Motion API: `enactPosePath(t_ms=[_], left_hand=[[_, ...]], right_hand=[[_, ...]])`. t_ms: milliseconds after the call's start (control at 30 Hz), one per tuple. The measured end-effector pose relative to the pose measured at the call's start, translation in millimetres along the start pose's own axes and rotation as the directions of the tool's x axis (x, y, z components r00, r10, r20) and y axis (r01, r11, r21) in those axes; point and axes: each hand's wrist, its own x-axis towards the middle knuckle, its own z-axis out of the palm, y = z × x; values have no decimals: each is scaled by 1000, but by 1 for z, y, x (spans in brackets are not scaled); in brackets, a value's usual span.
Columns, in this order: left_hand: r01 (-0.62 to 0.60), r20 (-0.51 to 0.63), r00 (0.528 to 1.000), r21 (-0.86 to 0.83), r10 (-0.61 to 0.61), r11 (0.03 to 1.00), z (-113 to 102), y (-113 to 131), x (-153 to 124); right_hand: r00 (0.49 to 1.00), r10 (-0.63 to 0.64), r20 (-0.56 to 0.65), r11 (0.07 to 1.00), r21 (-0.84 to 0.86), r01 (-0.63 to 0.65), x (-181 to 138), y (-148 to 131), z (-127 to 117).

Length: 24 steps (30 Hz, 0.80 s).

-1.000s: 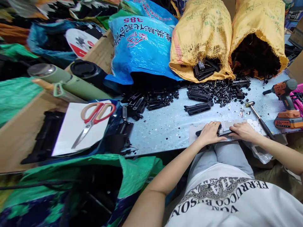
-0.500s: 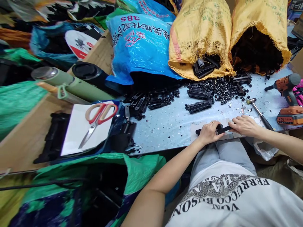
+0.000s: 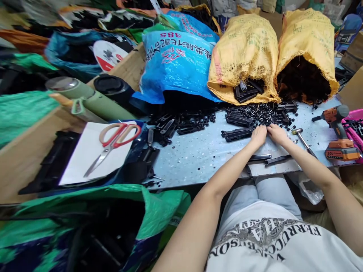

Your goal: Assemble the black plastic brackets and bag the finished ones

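My left hand and my right hand reach side by side to the near edge of a pile of small black-headed metal pins. Both have their fingers drawn together at the tips; whatever they pinch is too small or hidden to make out. Left of my left hand lies a stack of long black plastic parts. Below my wrists, a black strip with a shiny face and a second black strip rest on a pale flat board at the table's front edge.
To the right are a small hammer, an orange cordless drill and a pink basket. Yellow sacks and a blue sack line the back. Red-handled scissors lie on white paper at left.
Both hands have let go of the black part they held over the board and moved away from my body to the pin pile. Two black strips now lie on the board. The view has shifted slightly.
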Motion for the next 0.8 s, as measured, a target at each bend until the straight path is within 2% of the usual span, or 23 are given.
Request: enactPosePath(t_ms=[67,100,133,167,200,267,300,367,433,533,700,800], left_hand=[[31,-79,996,-105,-39,994,-10,-18,-24],[61,-130,987,-239,-94,969,-16,-29,-40],[102,-171,966,-440,-194,892,-21,-41,-59],[145,-134,946,-642,-297,753,-26,-52,-78],[189,-44,929,-798,-368,572,-30,-62,-96],[263,145,898,-934,-415,241,-34,-75,-129],[293,219,884,-948,-412,123,-34,-77,-141],[327,298,864,-945,-406,4,-33,-77,-156],[335,314,857,-942,-409,-21,-30,-72,-161],[337,307,867,-941,-393,8,-28,-66,-156],[326,238,867,-935,-438,138,-28,-65,-148],[326,202,881,-915,-429,239,-26,-65,-149]], right_hand=[[999,2,41,1000,2,-2,4,-4,3],[999,8,39,1000,11,-8,1,-2,4],[1000,14,18,999,37,-15,-5,0,5],[1000,20,-11,996,90,-19,-12,4,5],[999,23,-43,985,172,-16,-21,7,4],[997,20,-78,919,394,12,-40,12,0],[998,8,-70,865,501,28,-48,13,-3],[999,-34,-10,769,639,32,-63,10,-11],[996,-76,54,730,683,18,-74,4,-20],[983,-126,132,764,645,12,-82,-6,-33],[982,-142,124,912,401,81,-89,-19,-46],[966,-195,172,959,238,152,-90,-29,-50]])
